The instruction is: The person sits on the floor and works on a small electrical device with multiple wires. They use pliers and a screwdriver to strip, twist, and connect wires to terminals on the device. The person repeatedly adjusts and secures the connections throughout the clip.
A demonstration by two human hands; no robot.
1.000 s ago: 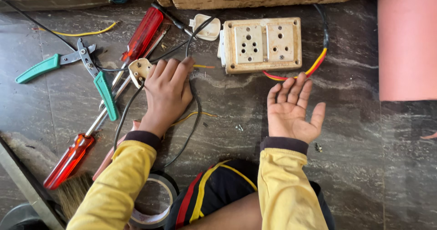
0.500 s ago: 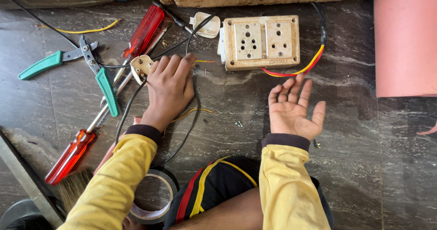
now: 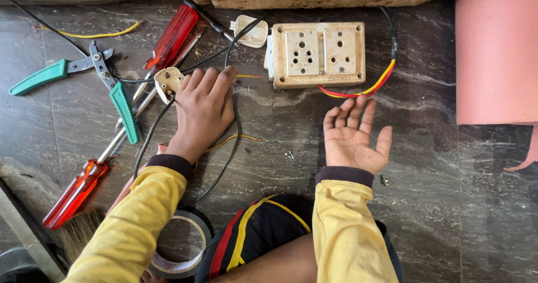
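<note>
Marbled dark stone floor [image 3: 448,204], polished and veined. Left hand [image 3: 203,110] — palm down, fingers flat over a black cable [image 3: 231,154], gripping nothing; cream plug top [image 3: 167,82] touching its fingertips at 10 o'clock. Right hand [image 3: 354,137] — palm up, fingers spread, empty. Rectangular cream socket box [image 3: 316,54], grimy, at 12 o'clock, red-yellow wires [image 3: 364,90] trailing beneath. Green-handled pliers [image 3: 106,87] and translucent red screwdriver [image 3: 75,192] at 9 o'clock.

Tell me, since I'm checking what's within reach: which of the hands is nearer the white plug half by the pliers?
Left. The left hand rests palm-down with its fingers beside the white plug half; the right hand lies palm-up well off to the other side.
</note>
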